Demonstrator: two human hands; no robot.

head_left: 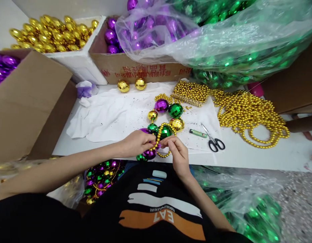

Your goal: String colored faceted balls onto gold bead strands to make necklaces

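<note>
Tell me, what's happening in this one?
A person works at a white table with both bare hands. The left hand pinches a loop of gold beads; the right hand is close beside it, but what it holds is too small to tell. Purple, green and gold balls lie just beyond. Scissors and a small green item lie to the right.

the necklace (166,131) lies left of the lighter (198,133), scissors (213,140) and bead strings (252,113).
</note>
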